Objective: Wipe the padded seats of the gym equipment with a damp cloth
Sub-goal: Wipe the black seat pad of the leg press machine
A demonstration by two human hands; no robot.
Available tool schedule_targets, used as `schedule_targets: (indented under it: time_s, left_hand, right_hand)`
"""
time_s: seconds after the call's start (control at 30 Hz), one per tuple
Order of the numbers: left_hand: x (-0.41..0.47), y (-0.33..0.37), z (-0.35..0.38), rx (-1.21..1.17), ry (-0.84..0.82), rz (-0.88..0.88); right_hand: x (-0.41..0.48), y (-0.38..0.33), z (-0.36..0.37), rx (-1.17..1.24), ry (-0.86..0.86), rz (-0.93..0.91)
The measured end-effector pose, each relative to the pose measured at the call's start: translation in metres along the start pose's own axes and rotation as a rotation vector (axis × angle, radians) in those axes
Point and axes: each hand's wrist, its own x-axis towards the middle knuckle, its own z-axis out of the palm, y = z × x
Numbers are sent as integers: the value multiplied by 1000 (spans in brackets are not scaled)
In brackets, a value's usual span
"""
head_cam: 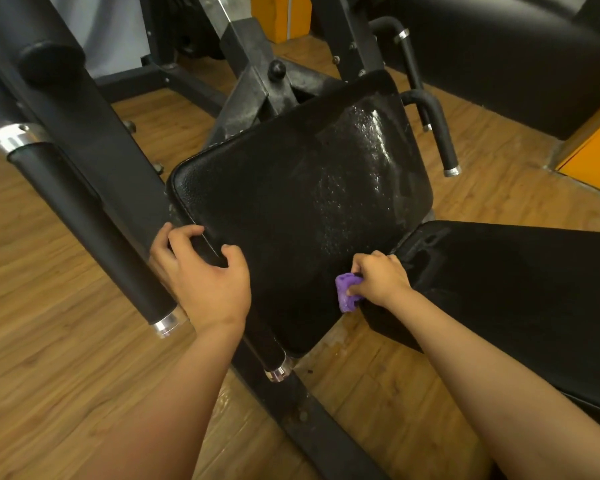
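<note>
- Upholstery on the seat pad looks like pebbled black leatherette over foam. I judge it soft on the face, slick where wet, and firm along the piped edge, so the edge is where to brace it.
- Just left of my left fingers runs a foam-sleeved bar with a chrome cap. The fingers are not on it.
- My left hand grips the pad's left edge. The fingers curl over the rim, the thumb lies on the top face, and the hand is closed about halfway round the padding.
- Beyond both sets of fingertips, toward the pad's far right corner, a wet patch beads and shines. The face nearer my fingers looks duller, so I judge it needs the next strokes.
- The cloth, purple and bunched small, lies against the pad's near right edge, sticking out to the left of my right fingers. It should be light, limp and squeezable, and best held wadded so a flat face meets the pad.
- My right hand pinches the cloth, with the fingers tightly curled and the knuckles up.
- Right of those fingers, touching or nearly touching the knuckles, lies a second pad. I cannot tell whether it is wet.
</note>
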Motion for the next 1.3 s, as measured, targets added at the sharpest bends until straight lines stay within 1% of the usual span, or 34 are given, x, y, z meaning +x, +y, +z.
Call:
schedule_targets:
  time_s: [0.17,0.23,0.33,0.4,0.53,0.67,0.83,0.97,1.03,1.1,1.2,1.3]
  left_hand:
    - [0,0,0,1,-1,7]
    - [0,0,1,5,0,7]
    - [0,-1,1,15,9,5]
    - [1,-2,1,16,12,10]
    - [0,-1,2,11,8,11]
    - [1,-2,1,-2,3,16]
    - [0,-2,1,-1,-7,16]
    - [0,-4,1,-17,-19,8]
    - [0,-5,1,-35,-19,12]
    - [1,-6,2,-54,-29,14]
    - [1,-7,2,-76,-46,12]
    - [1,-8,1,-88,-56,16]
  right_hand:
    - [3,5,2,6,15,0]
    - [3,9,0,23,70,23]
    - [7,18,-10,20,207,77]
    - [11,21,-16,25,233,115]
    - [10,15,-14,62,72,40]
    - [1,10,-7,68,23,-60]
    - [2,6,-13,150,-97,-109]
    - [-4,-3,-13,269,-244,-129]
    - [-12,-10,-10,281,-303,-161]
    - [-18,-17,-11,326,-267,-163]
    - [-23,-32,-23,481,-123,-95]
    - [-31,-53,-36,501,-67,-69]
